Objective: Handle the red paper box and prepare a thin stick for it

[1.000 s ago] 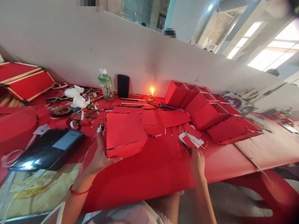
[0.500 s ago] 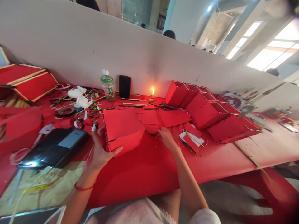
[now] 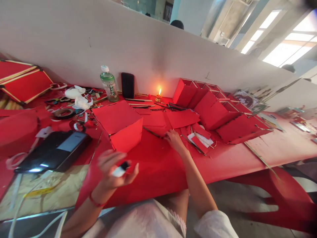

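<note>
My left hand (image 3: 115, 170) is raised in front of the red box (image 3: 127, 134), apart from it and blurred by motion. Its fingers are spread, and a small white piece with a black end (image 3: 120, 169) shows among them, seemingly a wrap on one finger. The box, covered in red sheet with dark-edged seams, stands on the red tabletop (image 3: 153, 168). To its right, my right hand (image 3: 174, 140) rests low with fingers pinched at the end of a thin dark stick (image 3: 154, 133) lying on the table.
A lit candle (image 3: 158, 96) burns near the wall beside a black phone (image 3: 127, 85) and a green bottle (image 3: 109, 83). Red compartmented frames (image 3: 213, 112) stand at right. A black device (image 3: 55, 150) lies at left, near tape rolls (image 3: 63, 113) and scraps.
My left hand has let go of the red box and moved down and right, towards me. The right hand stays at the stick. The view has shifted slightly.
</note>
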Demonstrator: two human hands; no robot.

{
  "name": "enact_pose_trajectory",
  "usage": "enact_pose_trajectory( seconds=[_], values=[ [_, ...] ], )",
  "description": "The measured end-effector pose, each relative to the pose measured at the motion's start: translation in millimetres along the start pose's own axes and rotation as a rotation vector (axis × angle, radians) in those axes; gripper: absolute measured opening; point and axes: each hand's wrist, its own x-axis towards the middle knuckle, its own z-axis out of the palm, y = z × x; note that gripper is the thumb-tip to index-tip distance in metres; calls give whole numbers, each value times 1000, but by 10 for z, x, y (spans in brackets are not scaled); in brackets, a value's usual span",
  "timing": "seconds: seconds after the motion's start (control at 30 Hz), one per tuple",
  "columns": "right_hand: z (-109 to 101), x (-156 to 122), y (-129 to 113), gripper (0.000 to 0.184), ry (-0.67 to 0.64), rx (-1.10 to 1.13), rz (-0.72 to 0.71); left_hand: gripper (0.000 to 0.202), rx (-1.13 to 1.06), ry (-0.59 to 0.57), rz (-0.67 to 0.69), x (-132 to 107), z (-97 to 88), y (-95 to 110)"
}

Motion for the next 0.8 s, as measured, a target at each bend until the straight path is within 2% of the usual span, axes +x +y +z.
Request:
enact_pose_trajectory(
  seconds=[0.07,0.1,0.13,0.23,0.33,0.47,0.8],
  values=[
    [7,10,1,11,-4,-22,-4,27,248,-308,410,-23,260,117],
    [11,14,0,11,-6,-32,-8,27,374,-431,508,-2,419,154],
    [15,16,-1,11,-9,-41,-13,27,465,-506,520,37,584,165],
    [26,10,-2,14,-12,-55,-33,29,619,-559,291,222,1028,33],
    [40,-20,8,15,-9,-51,-53,31,667,-566,238,394,1284,-228],
    [61,-74,59,14,7,-15,-62,19,687,-593,234,504,1363,-423],
    [74,-119,122,16,35,165,-95,8,603,-666,293,566,1453,-488]
  ],
)
